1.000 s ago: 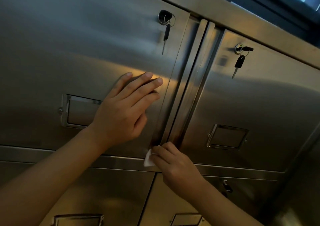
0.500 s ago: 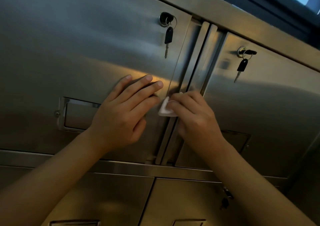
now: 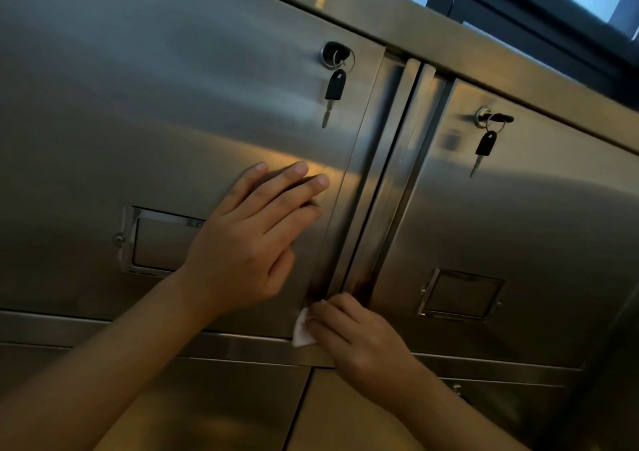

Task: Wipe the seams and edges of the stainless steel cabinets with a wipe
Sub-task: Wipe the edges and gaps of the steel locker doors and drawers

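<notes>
Two stainless steel cabinet doors fill the view, the left door [image 3: 166, 111] and the right door [image 3: 518, 229], parted by a vertical seam [image 3: 383, 174] with raised steel strips. My right hand [image 3: 359, 340] holds a small white wipe [image 3: 303, 329] pressed at the bottom end of that seam, where it meets the horizontal rail [image 3: 242, 345]. My left hand [image 3: 249, 239] lies flat on the left door, fingers spread and pointing toward the seam, holding nothing.
A black-headed key [image 3: 334, 87] hangs from the left door's lock, another key [image 3: 484, 146] from the right door's lock. Each door has a recessed label holder [image 3: 155, 239]. Lower drawers [image 3: 214, 402] sit below the rail. A dark window frame [image 3: 539, 4] is above.
My right hand slid the wipe down the seam from mid-height to its bottom end, after having gone up it before. My left hand stayed flat on the left door.
</notes>
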Demonstrator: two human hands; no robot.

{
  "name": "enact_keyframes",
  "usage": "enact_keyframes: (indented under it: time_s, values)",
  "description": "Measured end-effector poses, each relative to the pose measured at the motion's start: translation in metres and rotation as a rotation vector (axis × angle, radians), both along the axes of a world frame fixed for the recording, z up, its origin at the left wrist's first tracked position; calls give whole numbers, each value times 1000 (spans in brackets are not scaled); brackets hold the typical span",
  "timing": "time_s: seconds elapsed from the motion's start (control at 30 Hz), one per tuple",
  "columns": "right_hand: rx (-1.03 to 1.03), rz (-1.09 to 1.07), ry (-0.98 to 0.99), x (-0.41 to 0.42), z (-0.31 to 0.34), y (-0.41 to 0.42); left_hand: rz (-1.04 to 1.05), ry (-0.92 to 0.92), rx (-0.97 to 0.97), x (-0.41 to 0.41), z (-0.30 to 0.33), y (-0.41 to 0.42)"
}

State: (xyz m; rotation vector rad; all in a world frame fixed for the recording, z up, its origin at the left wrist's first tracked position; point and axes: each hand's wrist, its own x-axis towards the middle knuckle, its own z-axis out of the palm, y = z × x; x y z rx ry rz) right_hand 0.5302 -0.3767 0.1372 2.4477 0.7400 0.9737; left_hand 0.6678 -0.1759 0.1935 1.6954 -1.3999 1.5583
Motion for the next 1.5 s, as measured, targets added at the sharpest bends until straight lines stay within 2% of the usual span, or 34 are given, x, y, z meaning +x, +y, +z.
enact_keyframes:
  time_s: [0.5, 0.73, 0.97, 1.3, 1.5]
  values:
    - [-143, 49, -348, 17, 193, -13, -9, 11, 13, 0, 0, 1]
    - [-152, -8, -473, 21, 261, -8, -10, -13, 15, 3, 0, 0]
    - [-76, -17, -484, 24, 250, 0, -12, -16, 11, 0, 1, 2]
    - [-224, -39, -180, 9, 155, -2, 9, -18, 28, 0, 1, 2]
    - [-241, -83, -162, 3, 161, 2, 25, -15, 40, 0, 1, 2]
